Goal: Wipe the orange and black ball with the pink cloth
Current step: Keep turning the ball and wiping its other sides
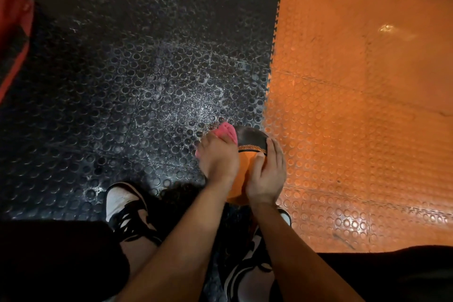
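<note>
The orange and black ball (250,138) sits low in the middle of the view, between my two hands, above the floor near my feet. Its far part is black, a speckled orange band crosses it, and its near part is orange. My left hand (218,159) presses the pink cloth (226,133) against the ball's left and top side; the cloth bunches out past my fingers. My right hand (267,174) cups the ball's right side with its fingers spread over the surface. Much of the ball is hidden by both hands.
The floor is studded rubber matting: black tiles (137,76) on the left with white scuffs, orange tiles (355,95) on the right, joined by a toothed seam. My two black and white shoes (125,206) stand just below the ball. A red object (12,39) lies at the left edge.
</note>
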Tool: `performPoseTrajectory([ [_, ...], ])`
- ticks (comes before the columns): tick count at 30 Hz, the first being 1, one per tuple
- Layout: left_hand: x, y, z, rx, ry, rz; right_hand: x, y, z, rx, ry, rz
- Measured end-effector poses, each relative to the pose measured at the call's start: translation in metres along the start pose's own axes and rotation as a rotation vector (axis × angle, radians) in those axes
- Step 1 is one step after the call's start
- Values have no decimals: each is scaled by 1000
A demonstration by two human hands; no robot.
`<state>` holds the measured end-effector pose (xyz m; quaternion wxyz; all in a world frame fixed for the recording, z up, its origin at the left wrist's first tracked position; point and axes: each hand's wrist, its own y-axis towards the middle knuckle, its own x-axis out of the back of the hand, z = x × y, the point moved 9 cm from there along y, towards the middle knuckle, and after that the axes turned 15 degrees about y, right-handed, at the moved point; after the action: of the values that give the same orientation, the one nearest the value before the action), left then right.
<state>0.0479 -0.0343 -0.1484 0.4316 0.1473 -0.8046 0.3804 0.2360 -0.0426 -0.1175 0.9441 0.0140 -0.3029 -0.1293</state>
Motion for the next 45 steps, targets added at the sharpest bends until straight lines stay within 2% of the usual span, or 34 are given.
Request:
performPoseTrajectory([
  [3, 6, -50, -17, -126, 46, -190, 0, 1, -8, 36, -18, 22],
  [6, 9, -58, -28, -220, 118, -201, 2, -1, -14, 6, -1, 8],
  [11, 13, -17, -30, -149, 162, -150, -3, 1, -5, -18, -31, 7],
  [13, 16, 3, -27, -126, 123, -50, -5, -2, 1, -31, -43, 1],
  [17, -10, 50, 7, 98, -70, 400, -9, -11, 8, -42, -66, 0],
  [20, -12, 54, 22, 186, -175, 455, -11, -10, 11, -26, -77, -1],
  [22, -8, 41, 20, 144, -164, 357, -9, -10, 10, -17, -57, -5],
  [26, 16, -22, 0, -22, -47, -133, -7, -6, 0, -15, -41, 10],
  [28, 15, -57, -14, -112, -11, -239, -8, -5, -5, 3, -58, 31],
  [30, 13, -72, -23, -194, 27, -260, -5, -7, -11, -2, -46, 20],
  [32, 11, -62, -26, -232, 66, -225, -1, -7, -12, -2, -22, 2],
  [36, 11, -14, -28, -193, 120, -156, -2, -10, -5, 13, 12, 22],
  [37, 12, 1, -27, -169, 114, -95, -1, -11, -2, 14, 16, 16],
  [41, -13, 46, 5, 72, -73, 404, -2, -14, 6, 10, 16, 8],
  [43, -14, 50, 16, 140, -118, 423, -3, -14, 9, 23, 11, 17],
  [45, -10, 41, 16, 107, -50, 281, -1, -14, 9, 53, 21, 17],
])
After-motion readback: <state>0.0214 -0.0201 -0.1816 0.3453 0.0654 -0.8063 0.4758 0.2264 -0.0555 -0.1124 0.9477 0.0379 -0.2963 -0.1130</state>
